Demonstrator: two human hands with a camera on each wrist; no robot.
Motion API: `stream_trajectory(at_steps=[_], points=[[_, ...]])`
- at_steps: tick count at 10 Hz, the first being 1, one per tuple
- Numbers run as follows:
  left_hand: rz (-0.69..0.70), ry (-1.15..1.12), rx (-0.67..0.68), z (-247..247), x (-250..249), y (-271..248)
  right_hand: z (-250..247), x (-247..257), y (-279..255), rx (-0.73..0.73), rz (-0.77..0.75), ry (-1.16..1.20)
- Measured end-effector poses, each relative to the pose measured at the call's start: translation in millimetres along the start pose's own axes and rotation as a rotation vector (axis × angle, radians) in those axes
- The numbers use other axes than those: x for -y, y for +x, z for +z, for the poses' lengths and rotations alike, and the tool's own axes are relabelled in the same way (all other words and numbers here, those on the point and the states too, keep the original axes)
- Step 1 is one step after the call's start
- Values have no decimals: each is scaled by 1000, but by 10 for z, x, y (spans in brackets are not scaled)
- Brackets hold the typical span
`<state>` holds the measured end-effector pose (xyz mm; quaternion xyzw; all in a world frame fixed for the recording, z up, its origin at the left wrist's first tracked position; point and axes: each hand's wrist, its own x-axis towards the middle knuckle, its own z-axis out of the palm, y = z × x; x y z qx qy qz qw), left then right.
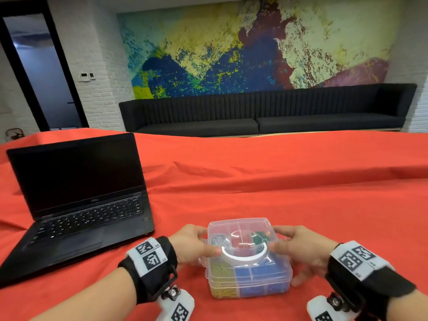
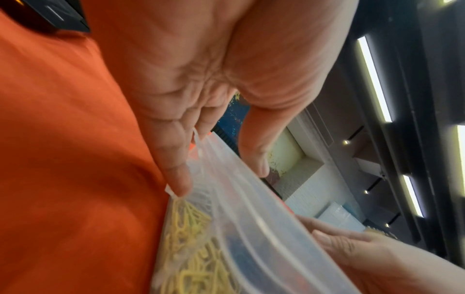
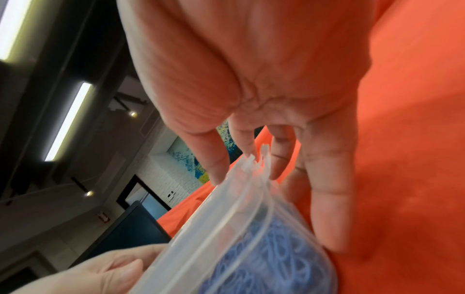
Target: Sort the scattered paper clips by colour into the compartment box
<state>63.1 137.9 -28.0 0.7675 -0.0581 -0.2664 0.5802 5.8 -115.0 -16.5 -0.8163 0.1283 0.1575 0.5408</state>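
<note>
A clear compartment box (image 1: pixel 250 291) stands on the red cloth with its lid down and a white handle (image 1: pixel 243 259) on top. Through the plastic I see yellow clips (image 1: pixel 220 269), blue clips (image 1: pixel 259 274), red clips (image 1: pixel 240 242), green clips (image 1: pixel 260 237) and silver clips (image 1: pixel 217 239), each in its own cell. My left hand (image 1: pixel 203 246) grips the box's left side, thumb on the lid. My right hand (image 1: pixel 284 251) grips the right side the same way. The left wrist view shows the yellow clips (image 2: pixel 191 238) in the box (image 2: pixel 239 228), and the right wrist view the blue clips (image 3: pixel 276 258). No loose clips are visible.
An open black laptop (image 1: pixel 81 205) sits left of the box, close to my left wrist. The red cloth (image 1: pixel 301 193) covers the table and is wrinkled behind the box. A black sofa (image 1: pixel 266 112) stands beyond the table's far edge.
</note>
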Motion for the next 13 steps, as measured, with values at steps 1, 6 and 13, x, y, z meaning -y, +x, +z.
stream_trajectory(at_steps=[1,6,13], points=[[-12,-28,-35,-38,-17,88,-32,5,31,4,20,62],[-108,267,-37,16,-157,147,-112,24,88,23,126,-13],[-256,825,81,48,-427,305,-226,360,149,169,-43,-798]])
